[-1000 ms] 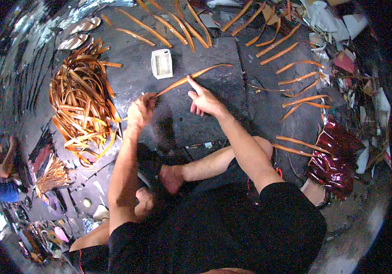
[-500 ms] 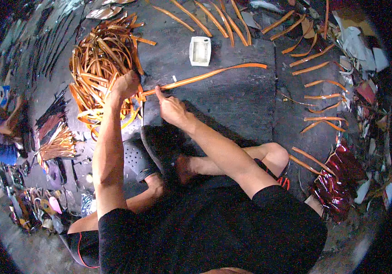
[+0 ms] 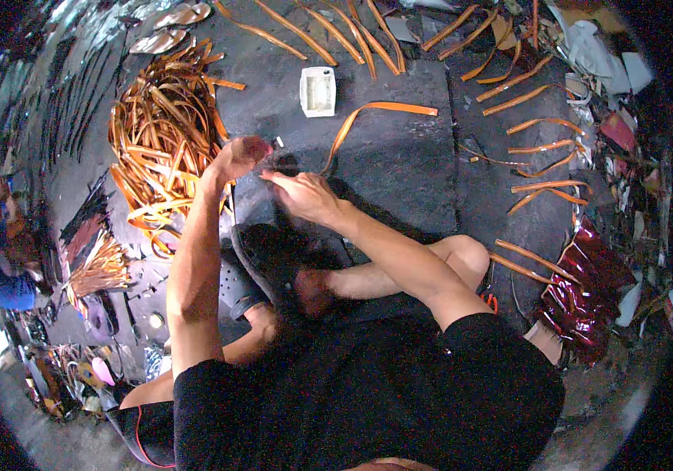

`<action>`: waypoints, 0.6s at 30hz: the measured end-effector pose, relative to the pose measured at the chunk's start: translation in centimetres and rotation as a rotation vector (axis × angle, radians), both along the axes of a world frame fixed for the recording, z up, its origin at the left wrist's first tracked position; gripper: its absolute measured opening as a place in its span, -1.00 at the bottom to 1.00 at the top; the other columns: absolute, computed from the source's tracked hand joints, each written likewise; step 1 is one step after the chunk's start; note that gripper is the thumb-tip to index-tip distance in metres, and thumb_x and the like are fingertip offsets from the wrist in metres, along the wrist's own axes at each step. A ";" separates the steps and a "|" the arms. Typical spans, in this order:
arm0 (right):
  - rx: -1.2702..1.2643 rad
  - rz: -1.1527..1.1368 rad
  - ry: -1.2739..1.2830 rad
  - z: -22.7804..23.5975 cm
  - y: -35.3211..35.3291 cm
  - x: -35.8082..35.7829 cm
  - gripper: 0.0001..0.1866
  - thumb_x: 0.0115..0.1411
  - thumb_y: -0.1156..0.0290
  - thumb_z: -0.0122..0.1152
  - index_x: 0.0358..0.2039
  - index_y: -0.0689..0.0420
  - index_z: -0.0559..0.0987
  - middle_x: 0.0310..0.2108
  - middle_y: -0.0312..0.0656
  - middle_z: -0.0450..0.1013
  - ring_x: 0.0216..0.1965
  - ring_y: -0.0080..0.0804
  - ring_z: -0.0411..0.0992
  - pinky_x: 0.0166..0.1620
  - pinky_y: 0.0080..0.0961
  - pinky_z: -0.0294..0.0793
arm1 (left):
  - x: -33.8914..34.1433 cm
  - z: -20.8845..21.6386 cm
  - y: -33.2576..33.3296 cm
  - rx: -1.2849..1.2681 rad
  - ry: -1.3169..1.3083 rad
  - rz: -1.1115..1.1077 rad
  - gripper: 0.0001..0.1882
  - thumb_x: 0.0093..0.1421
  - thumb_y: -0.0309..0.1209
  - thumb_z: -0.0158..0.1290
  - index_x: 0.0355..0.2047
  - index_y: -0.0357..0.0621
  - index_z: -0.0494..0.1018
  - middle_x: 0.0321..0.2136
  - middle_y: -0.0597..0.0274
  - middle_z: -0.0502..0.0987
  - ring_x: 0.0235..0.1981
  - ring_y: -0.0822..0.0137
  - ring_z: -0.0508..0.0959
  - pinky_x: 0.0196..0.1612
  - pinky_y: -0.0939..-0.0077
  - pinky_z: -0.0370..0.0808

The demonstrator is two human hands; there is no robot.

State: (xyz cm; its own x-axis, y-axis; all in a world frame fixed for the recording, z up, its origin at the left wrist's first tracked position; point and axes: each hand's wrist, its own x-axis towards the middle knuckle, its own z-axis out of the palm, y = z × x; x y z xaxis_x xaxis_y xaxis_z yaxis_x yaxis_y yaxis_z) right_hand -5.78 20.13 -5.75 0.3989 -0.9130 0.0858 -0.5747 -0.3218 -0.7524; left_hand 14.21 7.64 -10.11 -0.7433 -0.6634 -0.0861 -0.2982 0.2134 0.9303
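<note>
My left hand (image 3: 236, 161) is closed, beside the right edge of a big tangled heap of glossy orange-brown strips (image 3: 165, 133). What its fingers hold is blurred. My right hand (image 3: 309, 196) is curled just to its right, thumb and index finger brought together near the left fingertips; whatever they pinch is too small to tell. An orange strip (image 3: 399, 106) curves from the right down to just above my right knuckles, where its end goes out of sight. Below my left hand, a dark narrow band (image 3: 247, 263) runs down past my shoe (image 3: 236, 286).
A white plastic tray (image 3: 318, 92) lies beyond my hands. Several single strips (image 3: 515, 95) are laid out in an arc at the far side and right. Dark red glossy sheets (image 3: 579, 294) lie at the right. Another person in blue (image 3: 3, 267) sits at the far left.
The orange strip, held straight between my hands before, now bends in a curve. Both hands have come closer together, with my left fingers turned toward the right. The view has shifted slightly.
</note>
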 end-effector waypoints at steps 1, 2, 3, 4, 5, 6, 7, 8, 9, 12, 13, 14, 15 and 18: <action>0.028 0.011 0.029 0.3 0.1 -0.7 -0.52 0.16 0.39 0.04 0.13 -0.12 0.40 -0.46 0.19 0.47 -0.46 0.17 0.46 -0.36 0.00 0.47 | 0.3 -1.2 0.1 0.029 -0.048 0.032 -0.77 0.19 -0.34 0.03 -0.24 -0.22 0.54 -0.35 0.13 0.61 -0.31 0.34 0.57 -0.21 0.40 0.47; 0.061 0.019 0.057 0.3 0.4 -1.3 -0.52 0.16 0.39 0.05 0.13 -0.13 0.41 -0.47 0.18 0.47 -0.48 0.16 0.46 -0.37 -0.01 0.48 | 0.2 -1.8 0.3 0.064 -0.096 0.060 -0.75 0.20 -0.33 0.03 -0.24 -0.24 0.54 -0.35 0.13 0.61 -0.31 0.37 0.56 -0.20 0.41 0.47; 0.080 0.044 0.098 0.4 0.7 -1.6 -0.53 0.14 0.39 0.03 0.11 -0.10 0.42 -0.51 0.14 0.49 -0.49 0.09 0.49 -0.34 0.01 0.49 | 0.3 -2.3 0.2 0.132 -0.047 0.086 -0.76 0.20 -0.33 0.03 -0.24 -0.24 0.54 -0.35 0.13 0.61 -0.32 0.36 0.56 -0.20 0.41 0.47; 0.099 0.074 0.023 0.5 0.9 -1.6 -0.53 0.14 0.39 0.04 0.12 -0.12 0.42 -0.52 0.14 0.49 -0.50 0.08 0.49 -0.34 -0.01 0.49 | -0.4 -2.3 0.4 0.203 0.004 0.106 -0.76 0.20 -0.33 0.03 -0.24 -0.23 0.54 -0.35 0.13 0.61 -0.32 0.35 0.56 -0.20 0.41 0.48; 0.118 0.107 -0.052 0.7 1.0 -1.5 -0.52 0.14 0.38 0.05 0.12 -0.14 0.42 -0.52 0.14 0.48 -0.52 0.07 0.49 -0.34 -0.02 0.50 | -0.9 -2.2 0.5 0.211 -0.008 0.105 -0.77 0.18 -0.38 0.02 -0.23 -0.24 0.54 -0.32 0.13 0.61 -0.30 0.35 0.56 -0.18 0.42 0.48; 0.135 0.141 -0.127 1.0 1.2 -1.4 -0.52 0.15 0.38 0.05 0.12 -0.16 0.42 -0.53 0.14 0.48 -0.53 0.06 0.49 -0.35 -0.04 0.50 | -1.3 -2.1 0.8 0.219 -0.019 0.106 -0.78 0.17 -0.44 0.01 -0.21 -0.25 0.53 -0.30 0.14 0.60 -0.27 0.35 0.56 -0.15 0.43 0.48; 0.238 0.198 -0.160 2.5 1.4 -1.4 -0.57 0.15 0.33 0.13 0.07 -0.07 0.47 -0.46 0.08 0.51 -0.50 -0.06 0.51 -0.33 -0.17 0.51 | -1.3 -1.7 0.9 0.167 -0.096 0.087 -0.77 0.13 -0.55 0.00 -0.19 -0.27 0.51 -0.25 0.14 0.59 -0.21 0.35 0.55 -0.10 0.44 0.48; 0.190 0.146 -0.216 2.5 1.4 -2.0 -0.60 0.14 0.33 0.17 0.03 -0.03 0.49 -0.44 0.04 0.53 -0.49 -0.15 0.51 -0.34 -0.24 0.51 | -2.1 -0.3 1.0 0.056 -0.188 0.061 -0.75 0.11 -0.58 0.02 -0.18 -0.28 0.51 -0.24 0.14 0.59 -0.19 0.36 0.55 -0.10 0.46 0.49; 0.142 0.094 -0.271 2.4 1.3 -2.7 -0.62 0.13 0.32 0.21 -0.01 0.01 0.52 -0.41 -0.01 0.54 -0.48 -0.23 0.52 -0.34 -0.32 0.51 | -2.7 1.1 1.2 -0.053 -0.283 0.036 -0.73 0.08 -0.62 0.03 -0.17 -0.28 0.51 -0.23 0.14 0.59 -0.17 0.37 0.55 -0.09 0.47 0.50; 0.078 -0.350 -0.212 4.4 -1.4 -6.0 -0.68 0.09 0.28 0.30 -0.16 0.12 0.57 -0.34 -0.12 0.54 -0.47 -0.38 0.50 -0.32 -0.45 0.49 | -2.4 1.5 2.8 0.433 -0.192 0.099 -0.78 0.06 -0.55 0.08 -0.24 -0.27 0.52 -0.28 0.15 0.60 -0.21 0.41 0.56 -0.13 0.48 0.51; -0.152 -0.443 0.064 3.7 -2.8 -8.2 -0.62 0.06 0.24 0.33 -0.13 0.11 0.55 -0.28 -0.09 0.47 -0.39 -0.27 0.47 -0.27 -0.42 0.48 | -5.0 4.7 4.2 0.195 -0.312 0.064 -0.81 0.05 -0.44 0.12 -0.30 -0.23 0.52 -0.36 0.17 0.61 -0.28 0.45 0.57 -0.22 0.47 0.51; -0.186 -0.433 0.106 4.4 -3.7 -8.9 -0.57 0.01 0.19 0.35 -0.12 0.10 0.54 -0.14 -0.06 0.36 -0.16 -0.16 0.39 -0.08 -0.28 0.38 | -6.4 6.9 5.2 0.169 -0.378 0.044 -0.79 0.04 -0.39 0.13 -0.31 -0.22 0.52 -0.38 0.15 0.61 -0.31 0.41 0.58 -0.24 0.44 0.51; -0.261 -0.431 0.197 4.3 -4.5 -9.3 -0.57 -0.02 0.18 0.37 -0.15 0.10 0.54 -0.04 -0.03 0.29 0.00 -0.09 0.27 0.05 -0.18 0.25 | -7.9 8.4 5.8 0.140 -0.441 0.016 -0.77 0.04 -0.35 0.14 -0.32 -0.21 0.52 -0.40 0.13 0.61 -0.34 0.37 0.58 -0.27 0.41 0.51; -0.409 -0.383 0.359 3.3 -6.9 -8.9 -0.55 -0.09 0.15 0.41 -0.21 0.09 0.55 0.12 0.01 0.15 0.23 0.04 0.02 0.24 0.04 -0.04 | -8.5 7.3 6.7 -0.068 -0.459 -0.030 -0.74 0.06 -0.25 0.16 -0.33 -0.17 0.54 -0.45 0.11 0.60 -0.38 0.23 0.60 -0.28 0.37 0.50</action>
